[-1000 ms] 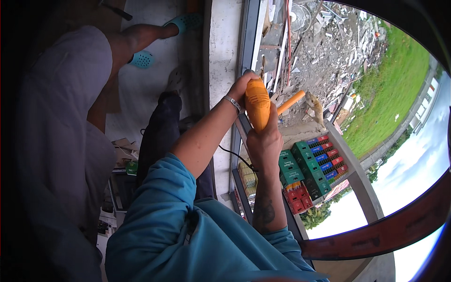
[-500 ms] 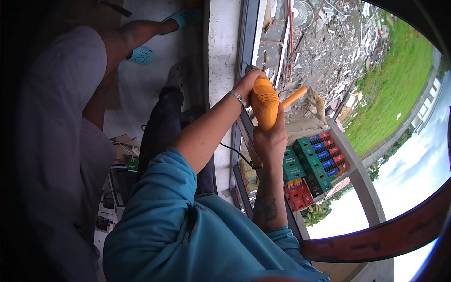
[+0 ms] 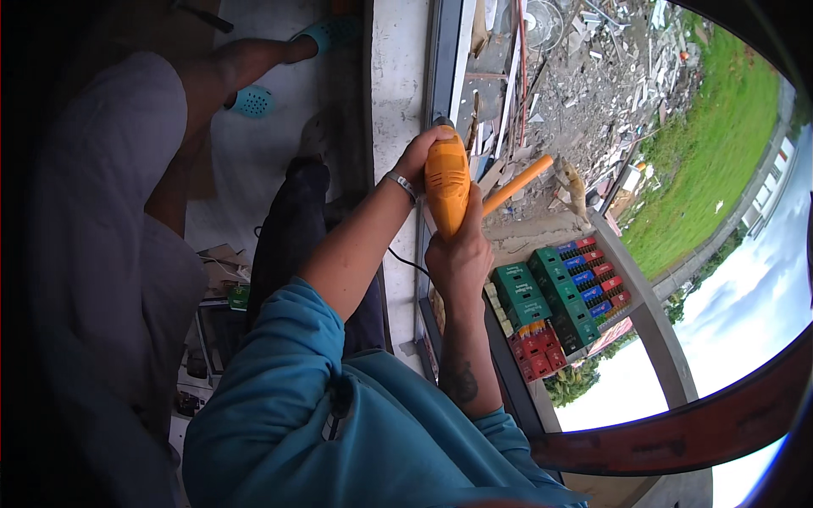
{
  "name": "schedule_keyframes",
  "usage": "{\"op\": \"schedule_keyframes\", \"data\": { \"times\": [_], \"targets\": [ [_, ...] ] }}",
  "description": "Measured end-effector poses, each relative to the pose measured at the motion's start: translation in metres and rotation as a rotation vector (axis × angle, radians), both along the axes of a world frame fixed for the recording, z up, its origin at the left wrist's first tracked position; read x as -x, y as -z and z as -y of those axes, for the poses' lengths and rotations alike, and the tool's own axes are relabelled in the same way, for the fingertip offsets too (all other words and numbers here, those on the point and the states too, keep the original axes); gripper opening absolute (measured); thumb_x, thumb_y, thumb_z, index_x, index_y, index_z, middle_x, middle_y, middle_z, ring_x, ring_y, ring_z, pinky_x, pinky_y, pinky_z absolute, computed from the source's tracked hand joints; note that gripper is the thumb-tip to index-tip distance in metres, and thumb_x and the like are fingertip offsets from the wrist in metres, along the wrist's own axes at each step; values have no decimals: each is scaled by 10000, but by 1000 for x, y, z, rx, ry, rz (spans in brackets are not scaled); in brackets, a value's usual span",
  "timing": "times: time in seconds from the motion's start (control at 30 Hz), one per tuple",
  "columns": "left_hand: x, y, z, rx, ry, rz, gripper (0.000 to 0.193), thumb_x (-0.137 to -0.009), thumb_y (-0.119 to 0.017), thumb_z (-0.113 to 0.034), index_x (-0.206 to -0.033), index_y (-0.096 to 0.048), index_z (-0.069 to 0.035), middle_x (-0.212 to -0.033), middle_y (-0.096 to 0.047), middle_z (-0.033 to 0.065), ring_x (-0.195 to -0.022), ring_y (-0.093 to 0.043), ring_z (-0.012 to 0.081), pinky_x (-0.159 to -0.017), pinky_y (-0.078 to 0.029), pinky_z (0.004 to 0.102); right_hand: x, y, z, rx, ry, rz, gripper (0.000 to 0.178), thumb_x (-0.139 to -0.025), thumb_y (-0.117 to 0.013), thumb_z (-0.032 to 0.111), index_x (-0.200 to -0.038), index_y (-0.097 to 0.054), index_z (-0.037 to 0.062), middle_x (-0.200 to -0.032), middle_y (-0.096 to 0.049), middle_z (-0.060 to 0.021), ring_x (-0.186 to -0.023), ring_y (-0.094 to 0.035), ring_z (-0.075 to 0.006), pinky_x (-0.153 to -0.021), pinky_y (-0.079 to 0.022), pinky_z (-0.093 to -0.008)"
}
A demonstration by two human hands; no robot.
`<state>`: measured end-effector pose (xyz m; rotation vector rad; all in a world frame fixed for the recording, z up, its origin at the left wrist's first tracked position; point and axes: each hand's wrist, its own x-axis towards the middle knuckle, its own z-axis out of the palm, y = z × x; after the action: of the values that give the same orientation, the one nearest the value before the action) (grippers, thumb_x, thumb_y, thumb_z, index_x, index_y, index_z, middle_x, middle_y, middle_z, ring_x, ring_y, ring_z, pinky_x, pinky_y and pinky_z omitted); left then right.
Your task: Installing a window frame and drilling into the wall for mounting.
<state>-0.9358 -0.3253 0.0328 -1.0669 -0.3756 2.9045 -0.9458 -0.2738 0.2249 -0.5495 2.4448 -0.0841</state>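
An orange-yellow power drill [image 3: 449, 182] is held in both my hands, its dark chuck end over the dark metal window frame [image 3: 444, 72]. My left hand [image 3: 417, 158], with a metal bracelet at the wrist, is closed around the drill's front part near the chuck. Around the rear handle, my right hand [image 3: 461, 261] is closed, some of its fingers out of sight under the tool. A black cord [image 3: 408, 260] runs from near the right hand toward the sill. Whether a bit touches the frame cannot be made out.
Beside the frame runs a pale concrete sill [image 3: 394, 76]. Another person [image 3: 127, 144] in teal clogs is at my left. Beyond the frame are scattered rubble [image 3: 584, 93], an orange pipe [image 3: 518, 184], a tan dog [image 3: 572, 188] and stacked green crates [image 3: 563, 296].
Both hands and the drill have shifted left, bringing the drill's front end over the metal frame. My grip stays the same.
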Motion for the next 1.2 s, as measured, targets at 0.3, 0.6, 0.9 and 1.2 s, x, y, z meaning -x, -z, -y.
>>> {"op": "schedule_keyframes", "data": {
  "times": [0.3,0.6,0.9,1.2],
  "targets": [
    [19,-19,12,-62,46,70,274,-879,-502,-310,-783,-575,-64,-704,-609,97,-653,-627,238,-679,-545,387,25,-6,6,-15,53,1,743,-706,-560,-26,-1407,-348,102,-833,-665,-258,-787,-648,-459,-690,-505,-536],
    [4,2,20,-75,-8,-104,307,-891,-447,-316,-898,-562,-32,-845,-649,140,-735,-646,265,-727,-545,411,24,-9,30,-149,20,88,728,-713,-541,-29,-1402,-350,111,-863,-665,-262,-819,-649,-457,-717,-510,-524],
    [-12,19,2,-88,2,-84,404,-872,-470,-350,-1000,-558,23,-931,-649,211,-829,-656,312,-776,-551,422,2,-4,22,-189,-40,47,797,-721,-570,-10,-1455,-290,125,-814,-644,-235,-750,-653,-428,-661,-510,-508],
    [7,5,12,-93,-63,-74,268,-901,-442,-277,-882,-558,-35,-805,-632,131,-716,-640,264,-723,-544,399,28,-10,25,-82,29,58,728,-734,-567,-8,-1412,-339,126,-888,-659,-277,-852,-646,-454,-744,-503,-539]
  ]
}}
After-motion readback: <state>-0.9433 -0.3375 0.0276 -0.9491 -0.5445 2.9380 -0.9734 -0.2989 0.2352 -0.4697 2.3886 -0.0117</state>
